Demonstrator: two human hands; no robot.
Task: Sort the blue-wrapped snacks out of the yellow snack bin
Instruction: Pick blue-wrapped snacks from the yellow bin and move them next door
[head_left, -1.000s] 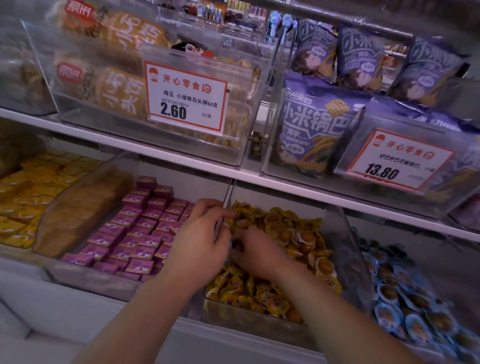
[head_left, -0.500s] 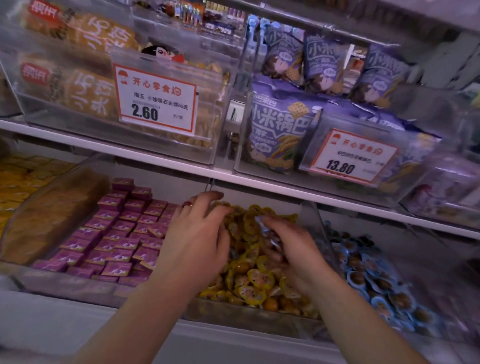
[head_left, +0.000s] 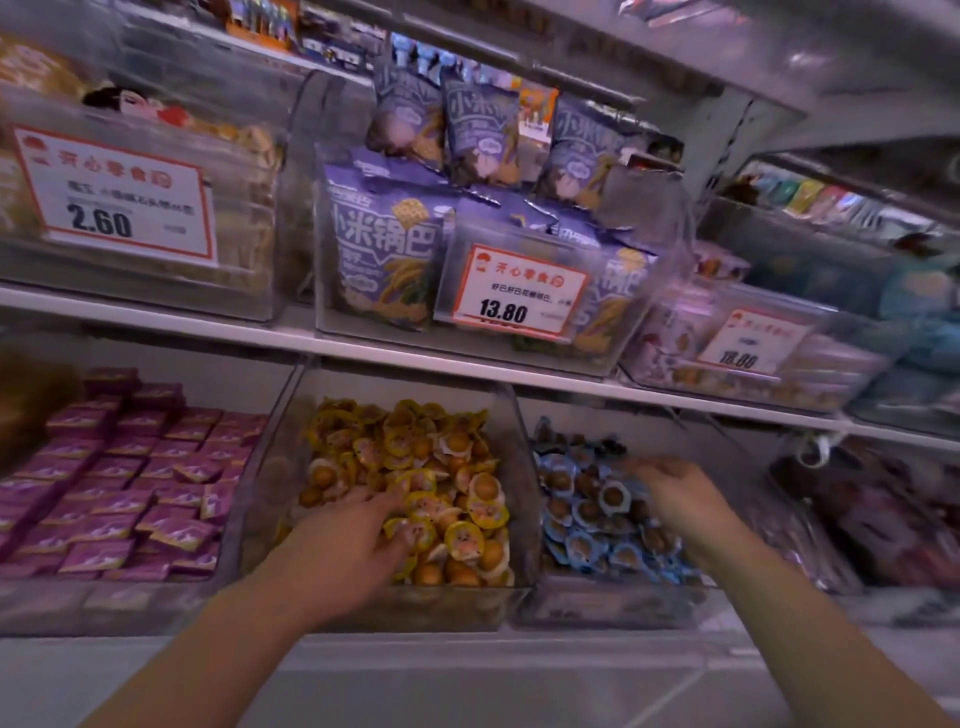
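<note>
The clear yellow snack bin (head_left: 363, 605) sits in the middle of the lower shelf, heaped with round yellow-wrapped snacks (head_left: 431, 457). My left hand (head_left: 348, 545) lies in its front part, fingers spread and pressing among the yellow snacks. No blue wrapper shows in this bin. To its right stands a clear bin (head_left: 597, 605) of blue-wrapped snacks (head_left: 587, 519). My right hand (head_left: 675, 493) is over that pile, knuckles up, fingers bent down onto the blue snacks. Blur hides whatever is under its fingertips.
A bin of pink square packets (head_left: 130, 483) stands left of the yellow bin. The white upper shelf edge (head_left: 415, 366) runs close above the bins, carrying purple snack bags (head_left: 384, 244) and price tags (head_left: 514, 293). A dark bin (head_left: 883, 514) lies at the far right.
My right hand, which pinched a blue-wrapped snack over the yellow bin, has moved right onto the blue bin. My left hand has sunk lower into the yellow snacks. The view has panned right.
</note>
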